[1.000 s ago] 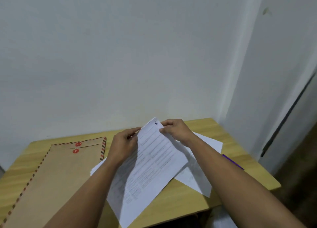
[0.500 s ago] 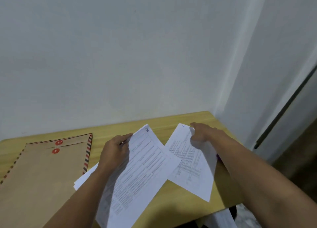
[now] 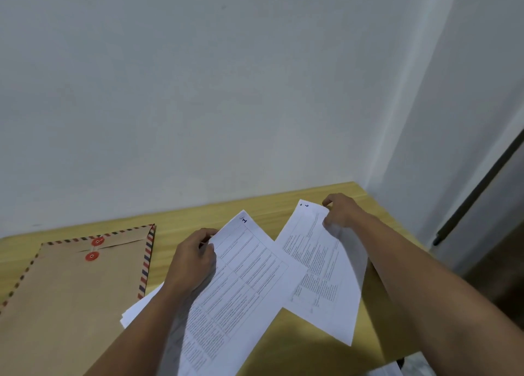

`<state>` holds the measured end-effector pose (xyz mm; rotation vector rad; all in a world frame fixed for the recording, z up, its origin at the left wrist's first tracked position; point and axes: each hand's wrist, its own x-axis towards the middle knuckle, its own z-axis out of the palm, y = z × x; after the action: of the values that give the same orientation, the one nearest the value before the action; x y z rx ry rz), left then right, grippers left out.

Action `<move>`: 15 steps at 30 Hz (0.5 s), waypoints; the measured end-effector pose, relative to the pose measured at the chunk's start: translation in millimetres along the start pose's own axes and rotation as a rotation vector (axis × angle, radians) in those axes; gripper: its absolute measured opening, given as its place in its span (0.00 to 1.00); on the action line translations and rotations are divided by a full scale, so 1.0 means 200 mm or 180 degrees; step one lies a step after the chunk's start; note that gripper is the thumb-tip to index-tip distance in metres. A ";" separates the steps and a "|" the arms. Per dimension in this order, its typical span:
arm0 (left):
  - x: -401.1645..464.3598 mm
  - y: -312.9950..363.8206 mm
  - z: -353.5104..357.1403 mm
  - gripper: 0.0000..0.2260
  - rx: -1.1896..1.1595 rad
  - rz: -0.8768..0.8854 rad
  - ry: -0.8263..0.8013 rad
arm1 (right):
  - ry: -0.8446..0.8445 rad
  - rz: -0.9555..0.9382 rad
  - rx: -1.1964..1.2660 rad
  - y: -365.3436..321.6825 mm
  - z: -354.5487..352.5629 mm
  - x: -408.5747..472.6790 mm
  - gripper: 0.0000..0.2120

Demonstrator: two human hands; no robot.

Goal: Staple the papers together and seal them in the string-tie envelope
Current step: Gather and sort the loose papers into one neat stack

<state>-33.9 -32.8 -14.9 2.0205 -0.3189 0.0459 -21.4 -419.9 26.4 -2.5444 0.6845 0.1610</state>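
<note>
On the wooden counter (image 3: 306, 197), the brown string-tie envelope (image 3: 71, 288) lies flat. Right of the envelope, the left hand (image 3: 192, 259) pinches the page marked 1 (image 3: 241, 288) at its upper edge. Farther right, the right hand (image 3: 344, 214) apparently pinches another printed sheet (image 3: 320, 268) at its top corner.

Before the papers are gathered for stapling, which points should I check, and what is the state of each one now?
1. Left hand holds the sheet marked 1: ok.
2. Right hand pinches the second sheet at its top corner: ok.
3. Sheets aligned for stapling: not ok, they lie apart and angled.
4. More sheets under the left arm collected: not ok.
5. Stapler within reach: cannot tell, none visible.
6. Envelope open: cannot tell.
</note>
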 end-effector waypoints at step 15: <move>-0.15 0.43 -0.26 0.14 0.0020 0.0401 0.0290 | 0.0509 -0.1510 0.1658 -0.37 -0.32 -0.49 0.08</move>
<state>-77.6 -18.1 78.9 1.9955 -0.3879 0.2172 -70.3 -353.8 137.3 -2.1449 0.1299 -0.3426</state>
